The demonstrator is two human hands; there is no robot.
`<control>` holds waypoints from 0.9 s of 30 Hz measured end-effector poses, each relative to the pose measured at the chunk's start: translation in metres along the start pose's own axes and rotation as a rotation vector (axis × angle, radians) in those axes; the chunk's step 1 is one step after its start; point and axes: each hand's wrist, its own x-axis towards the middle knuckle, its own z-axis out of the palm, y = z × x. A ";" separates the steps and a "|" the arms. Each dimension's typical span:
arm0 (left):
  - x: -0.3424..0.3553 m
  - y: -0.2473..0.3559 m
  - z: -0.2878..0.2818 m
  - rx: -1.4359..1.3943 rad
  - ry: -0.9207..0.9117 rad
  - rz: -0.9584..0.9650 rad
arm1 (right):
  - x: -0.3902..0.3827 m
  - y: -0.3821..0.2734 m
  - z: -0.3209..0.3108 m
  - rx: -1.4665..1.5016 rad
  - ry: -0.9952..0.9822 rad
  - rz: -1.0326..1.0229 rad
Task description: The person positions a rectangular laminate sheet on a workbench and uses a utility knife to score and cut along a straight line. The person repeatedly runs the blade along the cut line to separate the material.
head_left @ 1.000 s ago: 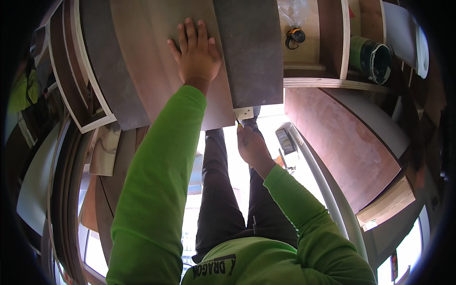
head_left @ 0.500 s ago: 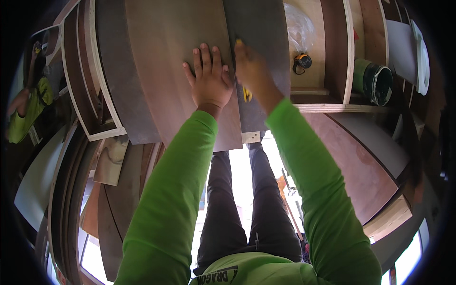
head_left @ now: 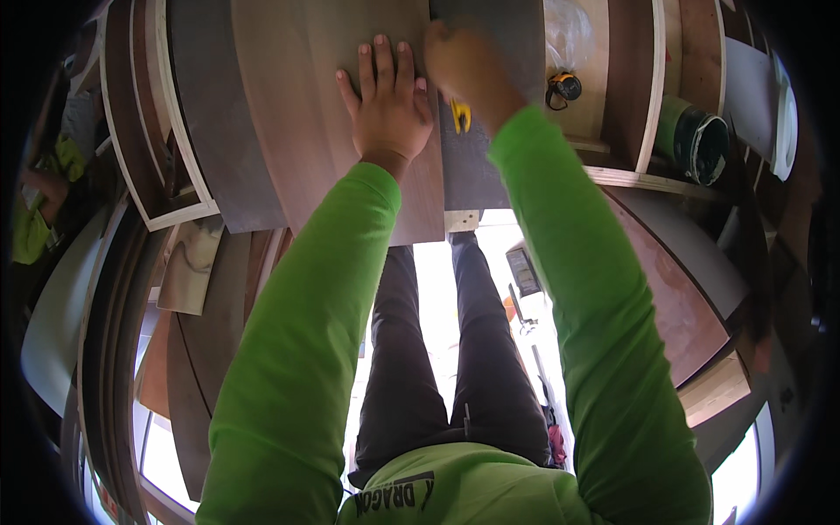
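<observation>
A brown wood-grain sheet [head_left: 297, 105] lies over a dark grey panel [head_left: 499, 166]. My left hand [head_left: 389, 122] presses flat on the sheet near its right edge, fingers spread. Beside it, my right hand [head_left: 472, 66] is closed and blurred by motion, at the edge where the sheet meets the dark panel. The yellow and black tail of a utility knife [head_left: 461, 116] sticks out below that hand. Its blade is hidden.
Right of the panel, a wooden frame [head_left: 652, 87] holds clear plastic [head_left: 567, 35] and an orange and black tape measure [head_left: 564, 86]. A green-black can [head_left: 696, 136] stands farther right. Boards [head_left: 219, 350] lean at lower left. Another person's yellow-green sleeve [head_left: 31, 232] shows at far left.
My right hand and the utility knife have moved away from me along the sheet's edge. My left hand stays flat on the sheet. The whole view has shifted slightly.
</observation>
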 end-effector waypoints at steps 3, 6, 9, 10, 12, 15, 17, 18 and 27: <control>0.005 0.009 0.003 -0.065 0.030 0.011 | -0.080 -0.009 0.071 0.046 0.202 0.015; 0.001 0.004 0.004 -0.045 0.016 -0.001 | -0.166 -0.048 0.091 0.600 -0.023 0.484; 0.002 0.007 0.004 -0.047 0.025 0.005 | -0.225 -0.065 0.116 0.609 -0.148 0.578; 0.005 0.006 0.003 -0.041 0.033 0.010 | -0.235 -0.069 0.120 0.599 -0.181 0.594; 0.002 0.008 0.002 -0.027 0.033 0.011 | -0.243 -0.070 0.120 0.617 -0.231 0.620; 0.009 0.010 0.000 -0.002 0.031 0.012 | -0.244 -0.068 0.122 0.651 -0.158 0.604; 0.010 0.010 -0.001 -0.012 0.046 0.023 | -0.263 -0.076 0.132 0.608 -0.016 0.547; 0.006 0.009 0.000 -0.015 0.046 0.024 | -0.267 -0.076 0.133 0.614 -0.050 0.559; 0.003 0.009 -0.006 -0.010 -0.032 -0.012 | -0.259 -0.060 0.125 0.663 0.023 0.503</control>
